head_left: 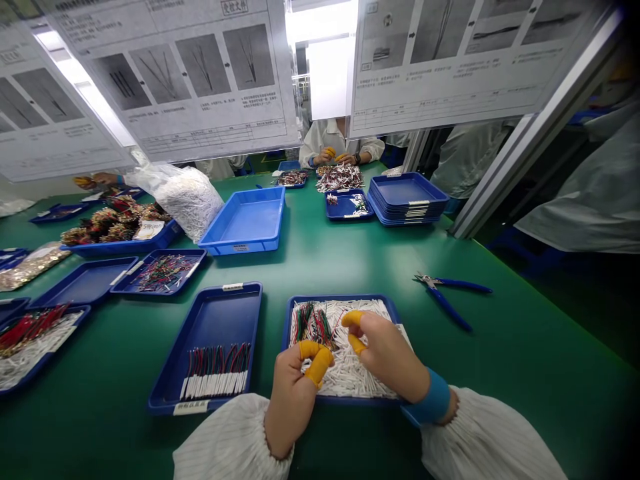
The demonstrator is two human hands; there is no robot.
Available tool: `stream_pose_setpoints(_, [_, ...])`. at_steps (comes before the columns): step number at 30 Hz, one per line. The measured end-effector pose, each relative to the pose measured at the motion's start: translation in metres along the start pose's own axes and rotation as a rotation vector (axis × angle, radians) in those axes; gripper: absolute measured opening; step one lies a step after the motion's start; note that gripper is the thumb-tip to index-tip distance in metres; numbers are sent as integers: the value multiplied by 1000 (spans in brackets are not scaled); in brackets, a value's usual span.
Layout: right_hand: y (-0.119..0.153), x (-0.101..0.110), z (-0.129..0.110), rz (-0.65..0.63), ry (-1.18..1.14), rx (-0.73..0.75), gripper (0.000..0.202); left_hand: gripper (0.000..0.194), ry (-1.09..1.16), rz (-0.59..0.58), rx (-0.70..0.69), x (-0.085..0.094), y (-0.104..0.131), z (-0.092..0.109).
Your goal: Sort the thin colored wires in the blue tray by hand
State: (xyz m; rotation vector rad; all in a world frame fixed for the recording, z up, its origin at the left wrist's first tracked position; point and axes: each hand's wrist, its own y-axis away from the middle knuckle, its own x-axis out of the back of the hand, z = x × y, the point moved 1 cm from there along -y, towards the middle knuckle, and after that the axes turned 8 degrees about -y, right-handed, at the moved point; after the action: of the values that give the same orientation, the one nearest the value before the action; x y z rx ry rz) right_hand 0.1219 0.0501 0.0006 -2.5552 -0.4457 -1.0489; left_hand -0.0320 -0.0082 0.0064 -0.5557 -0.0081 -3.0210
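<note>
My left hand [297, 387] is over the near left part of a blue tray [395, 308], thumb and forefinger pressed together in yellow finger cots. What the pinch holds, if anything, is hidden. Above the same tray, my right hand [390, 353] has its cot-covered thumb and forefinger apart, and I see nothing between them. White sleeves [357, 373] fill this tray, and a bundle of red, green and black wires [313, 323] lies on them. To the left, another blue tray [210, 310] holds a row of wires with white sleeved ends [215, 383].
Blue-handled cutters [447, 300] lie at right. Behind stand a light-blue bin [245, 220], stacked trays [407, 197] and a bag of white material [185, 197]. More wire trays [165, 270] are at left. Instruction sheets [200, 73] hang above; a co-worker [340, 147] sits opposite.
</note>
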Motion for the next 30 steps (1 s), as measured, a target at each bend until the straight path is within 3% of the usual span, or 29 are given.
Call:
stream_pose_setpoints(5, [6,14,5,-119,-47,-39,21,12,-16,-15,9,0,0,0])
stream_pose_setpoints(11, [6,9,1,-258,58,-61,13,17,-49,-35,19,0,1,1])
stream_pose_setpoints(30, [8,1,-2,-172,-2,-75,18,16,-88,-25,32,-1,2,-1])
